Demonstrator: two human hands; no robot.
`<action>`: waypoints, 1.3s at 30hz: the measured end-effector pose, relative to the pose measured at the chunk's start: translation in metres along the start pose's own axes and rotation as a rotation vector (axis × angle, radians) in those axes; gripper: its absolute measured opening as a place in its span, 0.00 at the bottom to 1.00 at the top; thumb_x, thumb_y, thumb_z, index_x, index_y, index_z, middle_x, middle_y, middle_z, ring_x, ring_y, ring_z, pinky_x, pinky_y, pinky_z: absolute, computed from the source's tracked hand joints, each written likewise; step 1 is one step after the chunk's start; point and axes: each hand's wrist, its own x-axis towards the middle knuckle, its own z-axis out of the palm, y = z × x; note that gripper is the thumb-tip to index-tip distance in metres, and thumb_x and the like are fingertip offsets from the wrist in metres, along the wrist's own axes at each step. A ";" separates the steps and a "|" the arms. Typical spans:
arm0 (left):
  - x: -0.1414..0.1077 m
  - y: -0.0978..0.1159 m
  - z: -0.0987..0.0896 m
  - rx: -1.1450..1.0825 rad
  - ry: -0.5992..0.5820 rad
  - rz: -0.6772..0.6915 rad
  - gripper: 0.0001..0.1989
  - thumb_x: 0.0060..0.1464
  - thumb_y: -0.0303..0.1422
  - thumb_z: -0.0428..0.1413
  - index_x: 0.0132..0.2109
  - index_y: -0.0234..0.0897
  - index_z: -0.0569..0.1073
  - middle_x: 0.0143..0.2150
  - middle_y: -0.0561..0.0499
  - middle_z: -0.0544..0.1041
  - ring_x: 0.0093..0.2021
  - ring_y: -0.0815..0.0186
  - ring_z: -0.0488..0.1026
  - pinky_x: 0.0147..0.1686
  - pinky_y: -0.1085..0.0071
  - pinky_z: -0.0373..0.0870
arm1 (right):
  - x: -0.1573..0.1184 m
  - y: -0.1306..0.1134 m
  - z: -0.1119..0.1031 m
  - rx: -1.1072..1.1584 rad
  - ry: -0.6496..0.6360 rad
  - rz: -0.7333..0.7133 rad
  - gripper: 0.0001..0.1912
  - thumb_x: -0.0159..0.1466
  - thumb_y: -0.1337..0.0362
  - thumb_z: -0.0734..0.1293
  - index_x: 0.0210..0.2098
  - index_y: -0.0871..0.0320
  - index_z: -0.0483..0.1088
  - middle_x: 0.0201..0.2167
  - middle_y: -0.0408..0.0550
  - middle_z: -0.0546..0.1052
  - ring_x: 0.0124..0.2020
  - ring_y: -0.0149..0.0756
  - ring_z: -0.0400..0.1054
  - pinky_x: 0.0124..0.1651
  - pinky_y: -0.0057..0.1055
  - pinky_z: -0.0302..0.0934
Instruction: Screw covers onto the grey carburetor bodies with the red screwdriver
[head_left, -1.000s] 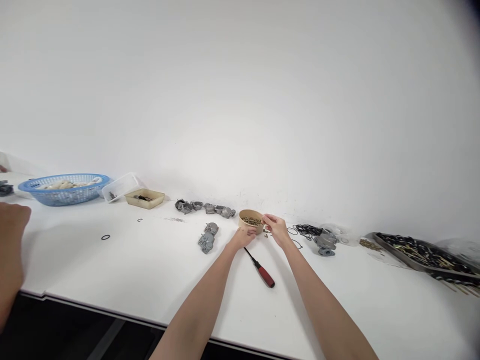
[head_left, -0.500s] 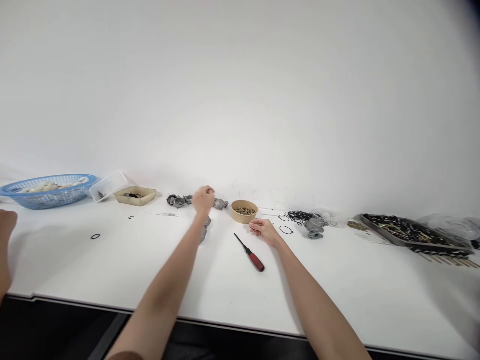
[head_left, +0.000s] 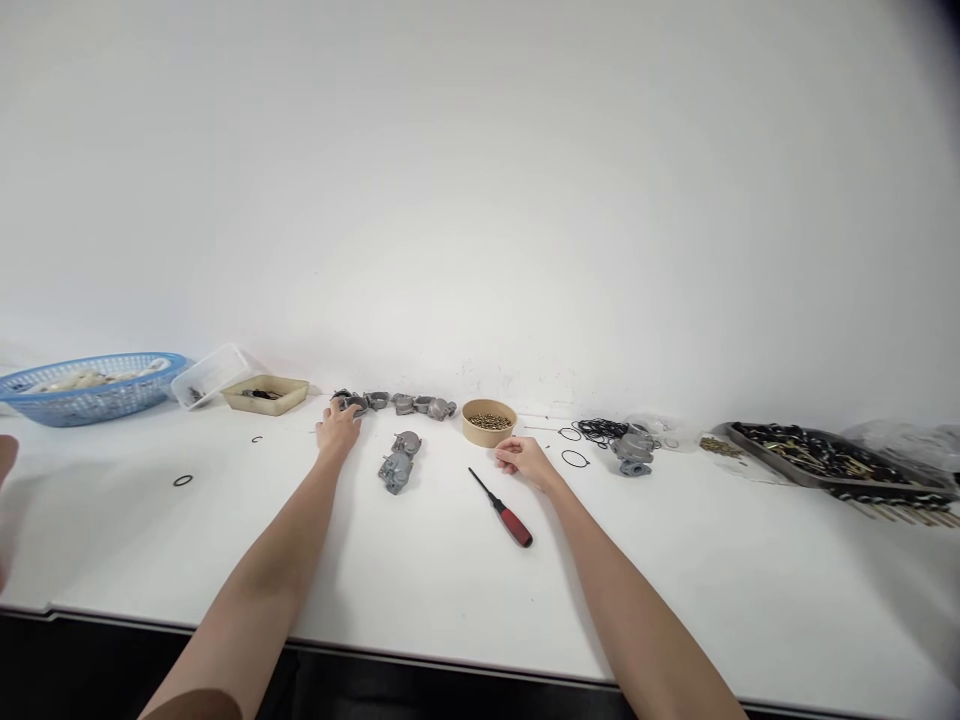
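Note:
My left hand (head_left: 339, 428) is stretched to the back of the table, its fingers apart on a dark grey metal casting (head_left: 347, 400) at the left end of a row of castings. Whether it grips the part is hard to see. My right hand (head_left: 523, 460) rests by the cardboard bowl (head_left: 489, 437) of small brass-coloured pieces, thumb and fingers pinched together. What lies in that pinch, if anything, is too small to make out. Between my arms are a pair of grey cast metal parts (head_left: 400, 463) and a screwdriver (head_left: 510, 520) with a red and black handle.
Black rubber rings (head_left: 598, 432) and another grey casting (head_left: 632, 450) lie right of the bowl. Farther right stands a dark tray (head_left: 832, 470) of black and brass pieces. A blue basket (head_left: 94, 402), a yellowish tray (head_left: 266, 400) and part of another person's arm (head_left: 6, 480) are at left.
My left hand has swung left from above the middle of the row to its left end, uncovering the castings behind and below it. My right hand stays pinched beside the bowl.

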 end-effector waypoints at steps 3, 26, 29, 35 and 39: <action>0.003 -0.004 -0.001 -0.025 0.016 0.029 0.11 0.61 0.28 0.56 0.47 0.46 0.78 0.64 0.43 0.63 0.63 0.44 0.61 0.54 0.50 0.69 | -0.003 -0.003 0.001 -0.015 0.003 -0.003 0.14 0.53 0.61 0.80 0.32 0.63 0.77 0.24 0.48 0.80 0.22 0.29 0.69 0.28 0.27 0.65; -0.111 0.194 -0.003 -1.218 -0.706 0.373 0.27 0.47 0.53 0.71 0.39 0.36 0.75 0.39 0.43 0.78 0.40 0.53 0.77 0.34 0.66 0.74 | -0.002 -0.001 -0.005 0.188 -0.047 -0.005 0.18 0.54 0.56 0.81 0.37 0.63 0.81 0.35 0.52 0.83 0.34 0.38 0.79 0.41 0.33 0.76; -0.124 0.196 0.011 -1.328 -0.802 0.323 0.28 0.49 0.55 0.71 0.40 0.35 0.73 0.39 0.44 0.77 0.42 0.54 0.76 0.40 0.63 0.74 | -0.001 0.000 -0.006 0.210 -0.047 0.011 0.18 0.54 0.56 0.81 0.37 0.63 0.81 0.35 0.53 0.83 0.35 0.39 0.80 0.43 0.34 0.76; -0.118 0.176 0.022 -1.492 -0.811 0.128 0.29 0.51 0.56 0.69 0.41 0.37 0.69 0.43 0.43 0.75 0.45 0.54 0.75 0.46 0.59 0.73 | 0.001 0.000 0.001 0.244 -0.007 0.042 0.14 0.55 0.62 0.81 0.36 0.63 0.80 0.37 0.55 0.84 0.38 0.42 0.81 0.41 0.34 0.77; -0.119 0.173 0.027 -1.526 -0.816 0.043 0.30 0.49 0.55 0.70 0.42 0.38 0.67 0.42 0.44 0.75 0.43 0.55 0.76 0.44 0.60 0.74 | 0.000 -0.002 0.011 0.272 -0.029 0.044 0.12 0.56 0.64 0.80 0.36 0.63 0.80 0.35 0.55 0.84 0.37 0.40 0.81 0.42 0.34 0.77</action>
